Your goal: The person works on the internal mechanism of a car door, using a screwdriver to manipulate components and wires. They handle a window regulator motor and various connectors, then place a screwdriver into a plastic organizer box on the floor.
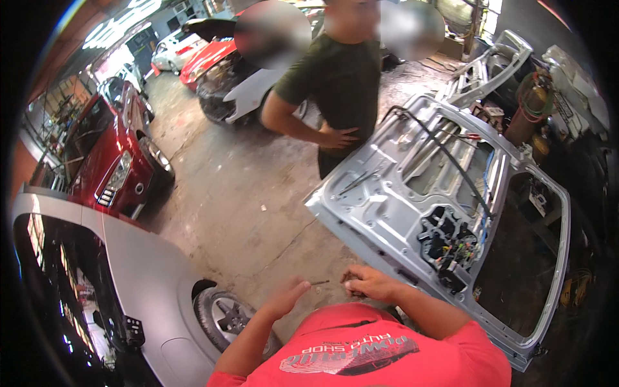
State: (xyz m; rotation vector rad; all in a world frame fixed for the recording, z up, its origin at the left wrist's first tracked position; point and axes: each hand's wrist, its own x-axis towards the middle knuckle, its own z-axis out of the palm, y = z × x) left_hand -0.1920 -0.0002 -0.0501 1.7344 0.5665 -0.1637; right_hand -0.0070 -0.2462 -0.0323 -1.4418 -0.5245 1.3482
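Observation:
My left hand (290, 298) is held out in front of my waist, its fingers closed. A thin, dark, rod-shaped piece (320, 282) sticks out from its fingertips toward my other hand. Just to the right, my right hand (371, 284) has its fingers curled in a pinch. Something small and dark shows at those fingertips, too small to make out. Close by on the right lies a bare silver car door (380, 222), with black parts and coloured connectors (451, 248) set in its panel. Neither hand touches the door.
A person (342, 84) in a dark green shirt stands beyond the door, hand at hip. A silver car (148, 277) stands close on my left, a dark red vehicle (119, 161) behind it. Farther off is a red car (209, 58) with its front parts exposed. A gas cylinder (525, 109) stands back right.

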